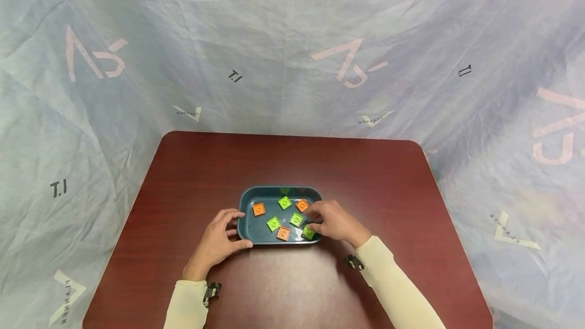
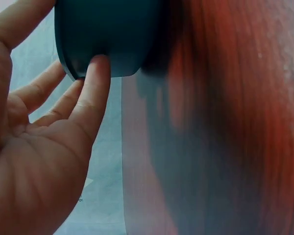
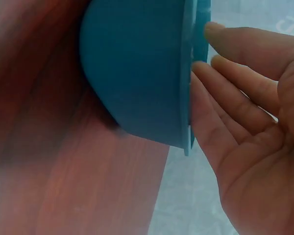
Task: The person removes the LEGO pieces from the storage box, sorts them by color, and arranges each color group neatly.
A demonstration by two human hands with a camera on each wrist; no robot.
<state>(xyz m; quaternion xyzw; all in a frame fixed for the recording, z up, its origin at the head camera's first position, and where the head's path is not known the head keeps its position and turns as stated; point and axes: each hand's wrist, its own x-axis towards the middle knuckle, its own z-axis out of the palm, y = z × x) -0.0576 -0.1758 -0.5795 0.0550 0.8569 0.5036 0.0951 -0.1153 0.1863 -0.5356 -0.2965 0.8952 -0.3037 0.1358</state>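
Note:
A dark teal oval-ended tray (image 1: 256,240) stands on the table, holding several small square plastic pieces. Among them are an orange piece (image 1: 259,209), another orange piece (image 1: 302,205), a green piece (image 1: 273,224) and a green piece (image 1: 308,231) near the right end. My left hand (image 1: 216,241) spans the tray's left end; its nearly straight fingers (image 2: 95,81) touch the outer wall. Over the right end reaches my right hand (image 1: 335,221), thumb and fingers apart, the thumb close to that green piece. Nothing shows between them. The right wrist view hides the tray's inside.
The reddish-brown wooden table (image 1: 205,161) has rounded far corners. Pale printed cloth (image 1: 283,55) hangs behind it and on both sides. Dark bands sit on both wrists, below cream sleeves (image 1: 393,278).

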